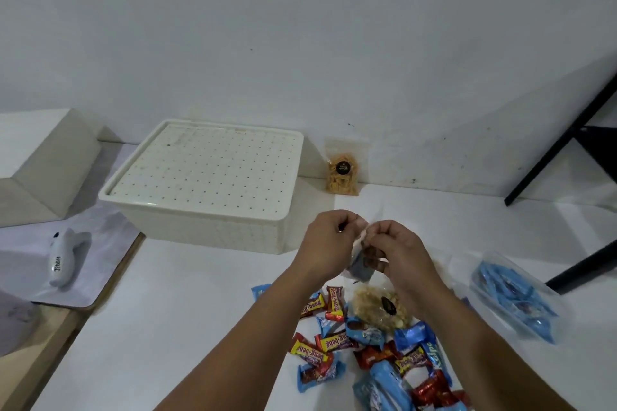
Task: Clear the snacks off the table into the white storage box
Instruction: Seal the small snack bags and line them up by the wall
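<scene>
The white storage box [213, 230] stands at the back of the white table with its perforated lid [207, 167] on. In front of its right corner, my left hand [329, 237] and my right hand [397, 245] together pinch the top of a small clear snack bag [362, 269] with dark pieces inside, held above the table. Under my forearms lies a pile of several wrapped snacks [374, 354] in red, yellow and blue. A clear bag of pale crumbly snack [380, 309] tops the pile.
A bag of yellow sticks [343, 173] leans on the wall right of the box. A clear tub of blue packets [516, 299] sits at the right. A white toy [63, 259] lies on a grey mat at the left. Black frame legs [567, 147] stand at the right.
</scene>
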